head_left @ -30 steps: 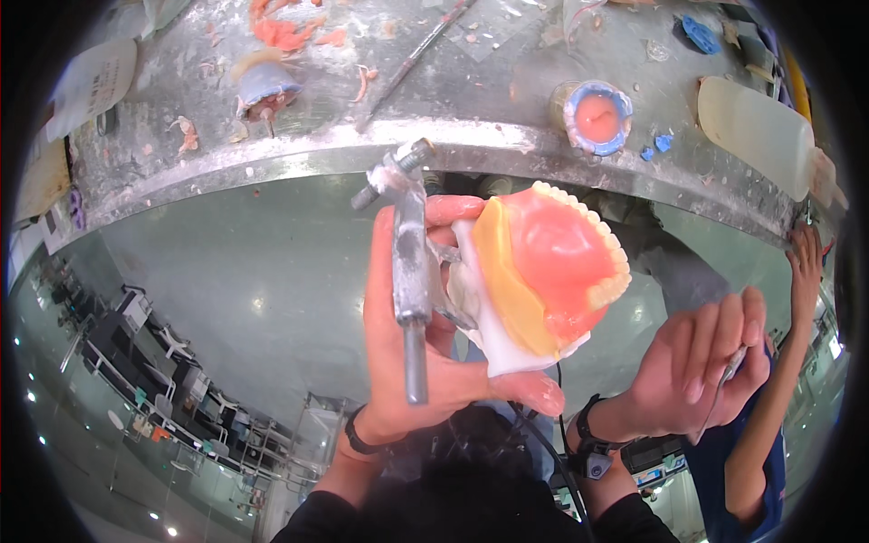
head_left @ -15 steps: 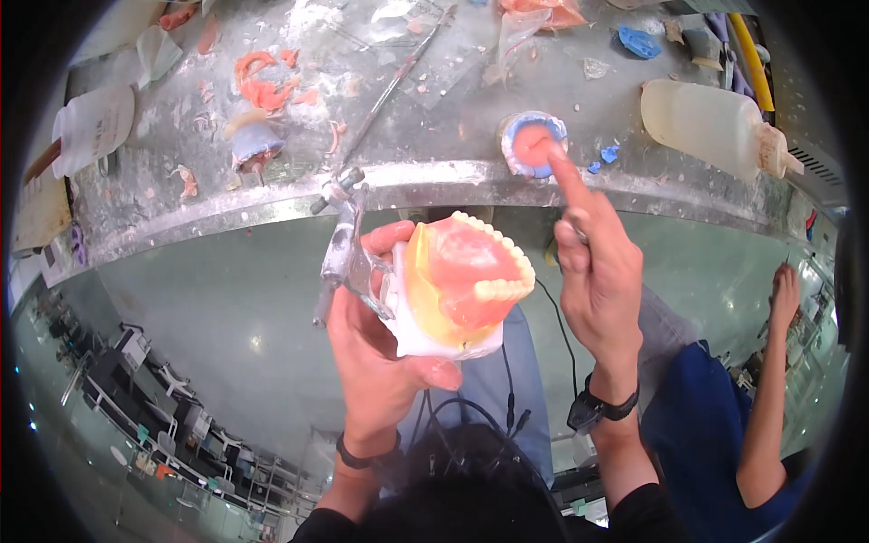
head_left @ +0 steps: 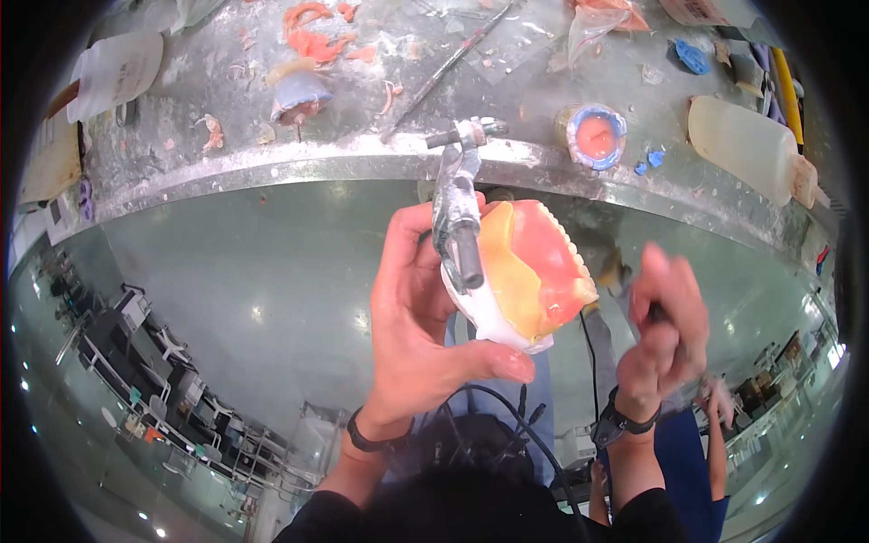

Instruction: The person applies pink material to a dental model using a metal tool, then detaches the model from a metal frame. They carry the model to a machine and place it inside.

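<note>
My left hand is wrapped round a dental articulator with a plaster model on it, held in front of the bench edge. The model has a white base, a yellow cast and a pink denture base with a row of cream teeth. To its right, apart from it, my right hand is raised with curled fingers, partly blurred. Something dark shows among those fingers, too unclear to name. A small round cup with a blue lining holds pink material on the bench.
The metal bench carries pink scraps, a tipped bluish cup, a thin metal rod, blue crumbs, a blue lump and a translucent bottle. A person in dark blue is at the lower right.
My right index finger has left the pink material in the cup, and the hand has drawn back toward me. My left hand has turned the articulator, so the denture faces more to the right.
</note>
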Demonstrator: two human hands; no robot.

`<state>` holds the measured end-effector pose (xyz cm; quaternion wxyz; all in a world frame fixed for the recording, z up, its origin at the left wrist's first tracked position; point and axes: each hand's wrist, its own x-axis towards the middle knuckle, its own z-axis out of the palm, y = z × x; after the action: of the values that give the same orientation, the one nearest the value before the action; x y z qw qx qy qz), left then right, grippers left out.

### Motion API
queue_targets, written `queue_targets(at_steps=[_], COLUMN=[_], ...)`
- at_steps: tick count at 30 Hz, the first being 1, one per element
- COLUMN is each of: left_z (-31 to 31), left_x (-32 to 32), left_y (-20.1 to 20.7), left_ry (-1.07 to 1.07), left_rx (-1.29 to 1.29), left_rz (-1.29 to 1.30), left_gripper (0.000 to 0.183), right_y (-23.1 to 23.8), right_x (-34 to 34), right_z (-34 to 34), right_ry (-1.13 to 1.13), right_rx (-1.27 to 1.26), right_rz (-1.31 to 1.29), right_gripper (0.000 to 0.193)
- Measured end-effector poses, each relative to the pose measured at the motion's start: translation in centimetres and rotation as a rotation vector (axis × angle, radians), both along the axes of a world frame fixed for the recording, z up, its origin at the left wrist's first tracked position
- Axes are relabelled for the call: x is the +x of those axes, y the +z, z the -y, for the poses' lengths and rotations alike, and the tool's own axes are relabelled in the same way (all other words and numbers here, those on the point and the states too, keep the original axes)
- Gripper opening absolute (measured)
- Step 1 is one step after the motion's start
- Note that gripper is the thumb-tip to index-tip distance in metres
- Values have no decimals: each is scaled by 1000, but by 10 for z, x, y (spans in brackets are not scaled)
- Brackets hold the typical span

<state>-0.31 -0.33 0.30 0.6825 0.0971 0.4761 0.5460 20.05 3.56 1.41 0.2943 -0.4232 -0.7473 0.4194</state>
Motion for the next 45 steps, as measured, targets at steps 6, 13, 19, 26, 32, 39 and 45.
queue_targets(at_steps=[6,13,19,26,32,39,45], left_z=[-2,0,-2,-4,-7,-5,-6], left_x=[1,-1,1,2,5,4,-1], left_y=[3,2,0,7,4,-1,1], left_ry=[-17,-80,-121,-94,-83,-142,-176], left_rx=[18,28,83,10,-18,83,36], left_rz=[2,-50,-49,19,82,-18,-35], left_gripper=[92,92,92,90,89,89,89], right_y=[25,32,41,40,27,32,28], right_x=[-24,-33,-27,-33,-28,-31,-24], right_z=[22,15,9,-1,3,7,10], right_ry=[-177,-86,-238,-48,-38,-91,-54], right_rx=[-324,-192,-427,-248,-133,-196,-119], right_rz=[56,230,151,213,146,145,96], right_gripper=[34,34,38,26,34,30,26])
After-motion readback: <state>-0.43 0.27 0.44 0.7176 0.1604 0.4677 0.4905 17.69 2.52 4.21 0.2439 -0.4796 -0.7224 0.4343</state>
